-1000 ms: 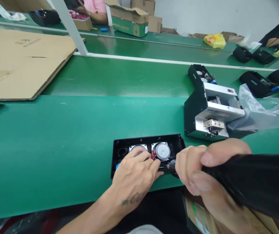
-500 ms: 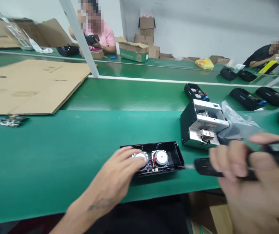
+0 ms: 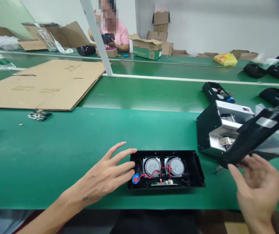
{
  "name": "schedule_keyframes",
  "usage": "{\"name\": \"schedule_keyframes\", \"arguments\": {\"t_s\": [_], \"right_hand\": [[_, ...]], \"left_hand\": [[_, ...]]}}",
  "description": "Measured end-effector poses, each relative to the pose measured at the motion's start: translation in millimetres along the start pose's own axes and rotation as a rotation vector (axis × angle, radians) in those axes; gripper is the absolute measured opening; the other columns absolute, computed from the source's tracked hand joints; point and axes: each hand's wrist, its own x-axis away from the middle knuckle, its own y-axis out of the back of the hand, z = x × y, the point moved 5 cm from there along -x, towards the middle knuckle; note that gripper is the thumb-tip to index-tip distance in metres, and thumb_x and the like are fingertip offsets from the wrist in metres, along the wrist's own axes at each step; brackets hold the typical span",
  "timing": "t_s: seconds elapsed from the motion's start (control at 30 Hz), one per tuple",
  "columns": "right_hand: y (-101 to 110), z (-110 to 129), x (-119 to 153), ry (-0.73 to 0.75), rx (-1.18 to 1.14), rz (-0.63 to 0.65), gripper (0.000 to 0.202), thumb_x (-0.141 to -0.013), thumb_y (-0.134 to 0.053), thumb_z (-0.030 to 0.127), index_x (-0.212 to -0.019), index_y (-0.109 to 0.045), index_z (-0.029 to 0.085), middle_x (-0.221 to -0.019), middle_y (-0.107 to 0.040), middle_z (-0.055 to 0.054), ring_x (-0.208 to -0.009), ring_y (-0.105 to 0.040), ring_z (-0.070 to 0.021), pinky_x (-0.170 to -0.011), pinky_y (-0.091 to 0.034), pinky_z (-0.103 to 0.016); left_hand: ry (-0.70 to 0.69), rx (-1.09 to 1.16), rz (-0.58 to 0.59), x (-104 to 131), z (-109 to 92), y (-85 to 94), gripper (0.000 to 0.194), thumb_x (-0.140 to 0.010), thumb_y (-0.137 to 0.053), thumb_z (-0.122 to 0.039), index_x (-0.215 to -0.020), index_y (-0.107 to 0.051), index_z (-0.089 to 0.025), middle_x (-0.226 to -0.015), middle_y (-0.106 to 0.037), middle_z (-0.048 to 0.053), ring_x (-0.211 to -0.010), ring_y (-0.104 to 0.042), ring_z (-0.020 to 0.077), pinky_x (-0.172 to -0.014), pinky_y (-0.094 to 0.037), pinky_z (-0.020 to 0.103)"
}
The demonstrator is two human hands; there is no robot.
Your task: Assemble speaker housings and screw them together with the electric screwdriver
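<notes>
A black speaker case (image 3: 190, 169) lies open side up on the green bench. Inside are two round speaker drivers (image 3: 152, 166) with red wires, a blue cylindrical part (image 3: 136, 178) and a thin circuit board. My left hand (image 3: 107, 172) rests at the case's left end, its fingers spread and the fingertips on the rim. At the right, a black electric screwdriver (image 3: 256, 136) slants with its tip down to the left. My right hand (image 3: 258, 185) is just below its lower end, thumb and fingers apart, not wrapped round it.
A black and silver screw feeder (image 3: 207, 130) stands behind the screwdriver. Another open speaker case (image 3: 218, 92) lies beyond it. Flat cardboard (image 3: 49, 81) and a small circuit board (image 3: 39, 115) lie at the left. A co-worker (image 3: 121, 34) sits across the bench.
My right hand has loosened its grip on the electric screwdriver, which now slants upward. My left hand has moved from over a speaker driver to the case's left end. The view has shifted left.
</notes>
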Motion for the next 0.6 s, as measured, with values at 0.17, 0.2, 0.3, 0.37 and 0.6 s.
{"name": "schedule_keyframes", "arguments": {"t_s": [0.17, 0.2, 0.3, 0.37, 0.6], "right_hand": [[21.1, -33.8, 23.8, -0.148, 0.074, 0.039, 0.052, -0.064, -0.097, 0.056, -0.091, -0.068, 0.023, -0.075, -0.067, -0.003, -0.063, -0.063, -0.0215, -0.060, -0.057, -0.035], [19.9, -37.9, 26.8, -0.179, 0.092, 0.108, 0.047, -0.069, -0.095, 0.057, -0.088, -0.068, 0.023, -0.068, -0.066, -0.002, -0.057, -0.062, -0.0205, -0.052, -0.054, -0.031], [9.5, -38.3, 30.7, -0.149, 0.142, 0.280, 0.038, -0.080, -0.086, 0.057, -0.075, -0.070, 0.022, -0.057, -0.060, -0.001, -0.046, -0.057, -0.0181, -0.043, -0.049, -0.026], [-1.1, -33.4, 30.2, -0.052, 0.167, 0.361, 0.039, -0.085, -0.081, 0.058, -0.071, -0.071, 0.022, -0.058, -0.061, -0.001, -0.047, -0.060, -0.0179, -0.045, -0.052, -0.025], [-27.6, -54.8, 38.2, 0.047, 0.235, 0.448, 0.052, -0.097, -0.066, 0.065, -0.067, -0.064, 0.022, -0.054, -0.055, 0.001, -0.044, -0.054, -0.0141, -0.045, -0.047, -0.021]], "left_hand": [[-0.117, 0.025, -0.008, -6.4, 1.5, 4.6, 0.027, -0.109, -0.049, -0.008, -0.095, -0.071, -0.018, -0.086, -0.073, 0.000, -0.113, -0.073, 0.0190, -0.138, -0.032, 0.051], [-0.122, 0.039, 0.003, -7.8, 1.0, 5.8, 0.030, -0.109, -0.047, -0.008, -0.093, -0.070, -0.019, -0.081, -0.070, -0.001, -0.103, -0.073, 0.0176, -0.137, -0.034, 0.051], [-0.087, 0.045, 0.042, -13.6, 3.3, 9.3, 0.036, -0.108, -0.043, -0.008, -0.087, -0.067, -0.024, -0.075, -0.067, -0.004, -0.084, -0.067, 0.0166, -0.134, -0.035, 0.052], [-0.086, 0.030, 0.036, -22.8, 11.9, 7.2, 0.037, -0.108, -0.040, -0.008, -0.086, -0.064, -0.026, -0.075, -0.065, -0.006, -0.078, -0.064, 0.0164, -0.133, -0.033, 0.050], [0.113, -0.028, -0.042, -158.7, 119.6, -54.9, 0.009, -0.104, -0.068, -0.024, -0.096, -0.073, -0.025, -0.092, -0.072, -0.001, -0.089, -0.068, 0.0196, -0.096, -0.052, 0.037]]}}
